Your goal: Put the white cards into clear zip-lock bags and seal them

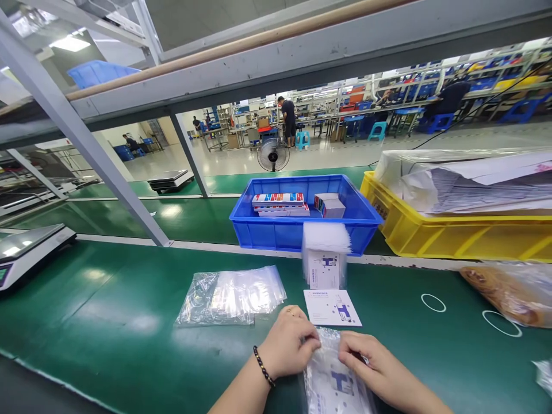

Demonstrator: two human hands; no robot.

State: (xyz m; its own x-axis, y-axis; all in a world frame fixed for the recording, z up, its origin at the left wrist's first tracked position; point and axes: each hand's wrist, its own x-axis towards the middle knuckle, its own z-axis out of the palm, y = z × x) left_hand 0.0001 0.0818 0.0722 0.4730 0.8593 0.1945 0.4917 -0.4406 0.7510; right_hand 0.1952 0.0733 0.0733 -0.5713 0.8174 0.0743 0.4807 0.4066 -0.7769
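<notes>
Clear bag (338, 397) at bottom centre of the frame, lying on the green counter (129, 351), a sheet with a blue scooter print showing through. Left hand (295, 343), beaded bracelet (263, 366) at the wrist, has thumb and fingertips pinched together on the bag's upper left edge; right hand (373, 362), fingers curled, nips the upper right edge. Just above, a white printed card (332, 307) lies flat; beyond it, a stack of like cards (324, 270) against the blue bin (280, 233), which I see holds colourful printed stacks (280, 201). Left of centre, a pile of clear bags (233, 296). Right, a yellow crate (466, 238) of papers. Far left, a scale (34, 253). Upper middle, a fan (273, 156), with a person standing behind.
</notes>
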